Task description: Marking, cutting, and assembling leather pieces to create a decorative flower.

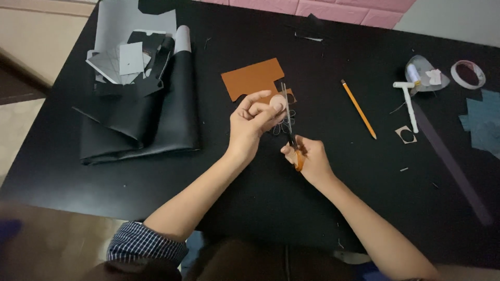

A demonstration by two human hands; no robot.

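- A folded heap of black leather-like sheet (pixel 138 125) lies at the table's left, with grey and black offcuts (pixel 130 60) piled on top
- A brown cut-out piece (pixel 251 78) rests flat just beyond the hands
- The left hand (pixel 250 125) pinches a small round pale piece (pixel 277 103) between thumb and fingers, held above the black table (pixel 250 192)
- The right hand (pixel 306 156) grips orange-handled scissors (pixel 290 130), blades pointing away and meeting the round piece
- A yellow pencil (pixel 358 108) lies to the right, well apart
- Further right: a white tool (pixel 409 104), a tape roll (pixel 467 74), blue scraps (pixel 482 122)
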